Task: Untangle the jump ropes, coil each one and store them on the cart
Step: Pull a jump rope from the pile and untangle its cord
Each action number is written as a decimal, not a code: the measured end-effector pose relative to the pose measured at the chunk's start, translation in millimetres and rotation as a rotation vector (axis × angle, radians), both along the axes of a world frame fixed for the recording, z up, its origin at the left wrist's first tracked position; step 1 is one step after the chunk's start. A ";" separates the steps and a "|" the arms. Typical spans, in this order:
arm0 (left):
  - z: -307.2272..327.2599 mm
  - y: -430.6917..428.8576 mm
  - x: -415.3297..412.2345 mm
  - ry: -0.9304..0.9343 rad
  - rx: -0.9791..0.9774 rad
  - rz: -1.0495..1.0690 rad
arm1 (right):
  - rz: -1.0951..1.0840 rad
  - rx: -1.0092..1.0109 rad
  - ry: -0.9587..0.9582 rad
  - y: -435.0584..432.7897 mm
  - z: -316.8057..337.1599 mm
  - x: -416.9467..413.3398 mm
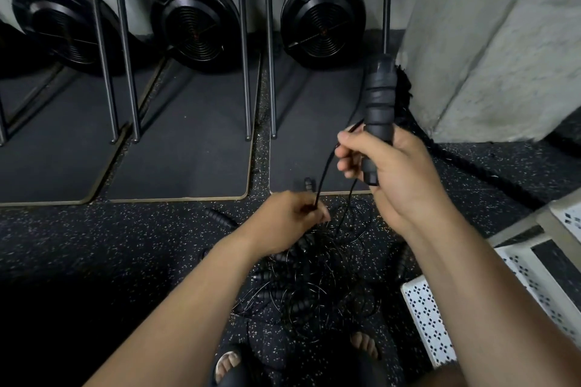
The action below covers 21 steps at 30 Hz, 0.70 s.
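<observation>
High above the tangle (314,286), the right hand (393,173) grips a black ridged handle (379,97), fingers curled round its lower half, so the upper half stands clear of the fist. A thin cord (327,166) runs from those fingers down to the left hand (283,217), which pinches it just over the tangle's far edge. The tangle itself, black cords and several more handles, lies on the speckled floor (125,245), directly below both hands and just beyond the person's sandalled feet (228,363). Right of the tangle stands the white perforated cart (430,320). Beyond the tangle lie dark mats (188,151), with round black fans (323,19) behind them.
</observation>
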<state>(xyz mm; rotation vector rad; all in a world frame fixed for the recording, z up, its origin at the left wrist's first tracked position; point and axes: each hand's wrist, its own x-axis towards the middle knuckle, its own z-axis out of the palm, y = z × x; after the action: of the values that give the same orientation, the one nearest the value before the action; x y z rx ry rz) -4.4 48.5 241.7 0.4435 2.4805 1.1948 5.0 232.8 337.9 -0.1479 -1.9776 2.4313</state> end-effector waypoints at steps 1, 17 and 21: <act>-1.5 -1.8 -1.0 0.014 -0.020 -0.002 | -0.007 -0.016 0.005 2.1 2.3 0.5; 24.2 -9.0 -11.1 0.225 0.276 0.223 | 0.230 0.314 -0.252 -2.6 -37.9 -4.4; 29.5 -14.2 -11.7 0.181 0.357 0.283 | 0.287 0.437 -0.240 -10.2 -42.2 -2.3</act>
<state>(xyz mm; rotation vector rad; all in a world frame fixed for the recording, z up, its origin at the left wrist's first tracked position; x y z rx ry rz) -16.1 34.3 271.2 0.3064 2.5456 1.7987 2.7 222.7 295.7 -0.1684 -2.7553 2.1316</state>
